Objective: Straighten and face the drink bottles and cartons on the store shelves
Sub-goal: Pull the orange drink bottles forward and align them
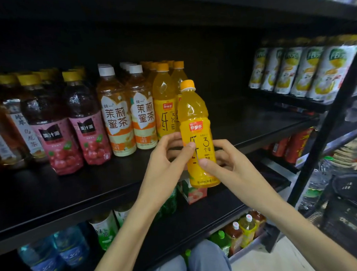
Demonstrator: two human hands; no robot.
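Observation:
An orange juice bottle (196, 122) with an orange cap is held upright in front of the black shelf (73, 193), label facing me. My left hand (166, 164) grips its lower left side, thumb on the label. My right hand (226, 164) grips its lower right side, thumb across the front. Behind it on the shelf stand more orange juice bottles (165, 101) in rows, then jasmine tea bottles (116, 115) with white caps, red cherry drink bottles (50, 128) and dark tea bottles (13, 122) at the left.
Open shelf space lies right of the orange bottles. White and yellow cans (301, 70) line the neighbouring shelf at right, behind a black upright post (324, 129). Water bottles (54, 253), green tea bottles (105, 230) and a carton (193, 193) sit on shelves below. A black basket (350, 205) stands lower right.

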